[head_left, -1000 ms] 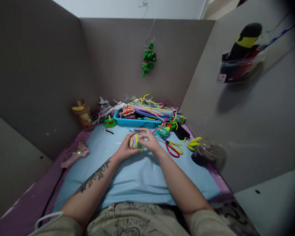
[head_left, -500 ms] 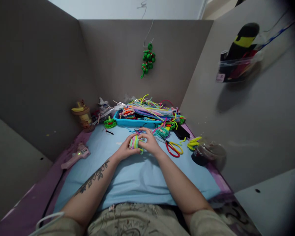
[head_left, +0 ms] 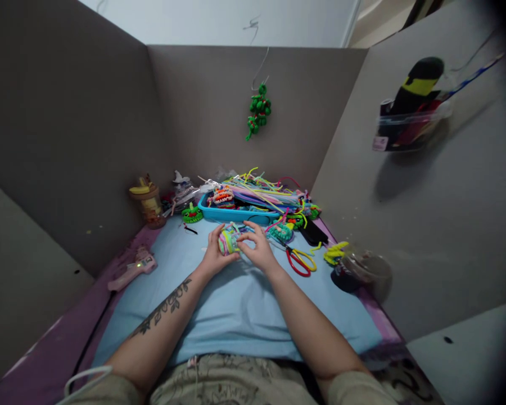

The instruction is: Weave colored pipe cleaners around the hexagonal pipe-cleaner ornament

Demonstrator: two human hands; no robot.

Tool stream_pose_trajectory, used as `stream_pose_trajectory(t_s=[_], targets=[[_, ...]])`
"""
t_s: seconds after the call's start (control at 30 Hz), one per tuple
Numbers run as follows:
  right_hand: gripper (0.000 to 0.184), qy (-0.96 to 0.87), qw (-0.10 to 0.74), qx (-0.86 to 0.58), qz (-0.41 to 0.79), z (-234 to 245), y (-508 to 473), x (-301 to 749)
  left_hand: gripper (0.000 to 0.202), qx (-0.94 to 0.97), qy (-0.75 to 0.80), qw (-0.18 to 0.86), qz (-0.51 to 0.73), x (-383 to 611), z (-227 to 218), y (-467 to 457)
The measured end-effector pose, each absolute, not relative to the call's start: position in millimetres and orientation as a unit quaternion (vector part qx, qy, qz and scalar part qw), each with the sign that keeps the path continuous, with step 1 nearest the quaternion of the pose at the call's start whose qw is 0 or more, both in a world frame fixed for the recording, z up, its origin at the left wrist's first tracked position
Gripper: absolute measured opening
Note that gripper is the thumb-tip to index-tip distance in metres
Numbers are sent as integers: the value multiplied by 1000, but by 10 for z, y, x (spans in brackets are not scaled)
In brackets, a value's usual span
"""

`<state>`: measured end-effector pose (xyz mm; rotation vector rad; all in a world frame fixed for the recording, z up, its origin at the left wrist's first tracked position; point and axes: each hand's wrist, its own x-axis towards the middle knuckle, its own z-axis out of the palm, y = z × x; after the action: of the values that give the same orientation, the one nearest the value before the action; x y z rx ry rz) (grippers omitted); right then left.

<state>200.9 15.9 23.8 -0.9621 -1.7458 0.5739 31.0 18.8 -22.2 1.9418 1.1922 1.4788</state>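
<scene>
My left hand (head_left: 214, 256) wraps its fingers and thumb around a small striped pipe-cleaner piece (head_left: 226, 242) in yellow, pink and green. At its right side my right hand (head_left: 258, 251) has thumb and fingers curled in, pinching that edge; the fingertips partly cover what they grip. Pale blue strands show between the two hands. Both hands are just above the light blue cloth (head_left: 236, 315). Right of them lie scissors (head_left: 298, 262) with red and yellow handles, and a teal fuzzy piece (head_left: 280, 232).
Behind the hands is a blue tray (head_left: 236, 215) with pipe cleaners (head_left: 257, 194) heaped over it. A pink glue gun (head_left: 132, 270) lies at left, a cup (head_left: 147, 203) behind it. At right are a black phone (head_left: 313, 232) and a clear container (head_left: 358, 270). Green figures (head_left: 259, 109) hang ahead.
The striped piece has turned in my hands, and more pale blue strands show at its right. My right fingers have shifted slightly along it. The whole view has moved a little.
</scene>
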Motion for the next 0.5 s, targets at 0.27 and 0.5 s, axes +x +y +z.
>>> stream_pose_trajectory(t_s=[0.27,0.5], targets=[[3,-709,485,-417,297,153,121,1846,77,720,438,73,534,357,-200,163],[7,-692,520,-381,326,140,135,1848,76,710,454,80,532,374,-214,172]])
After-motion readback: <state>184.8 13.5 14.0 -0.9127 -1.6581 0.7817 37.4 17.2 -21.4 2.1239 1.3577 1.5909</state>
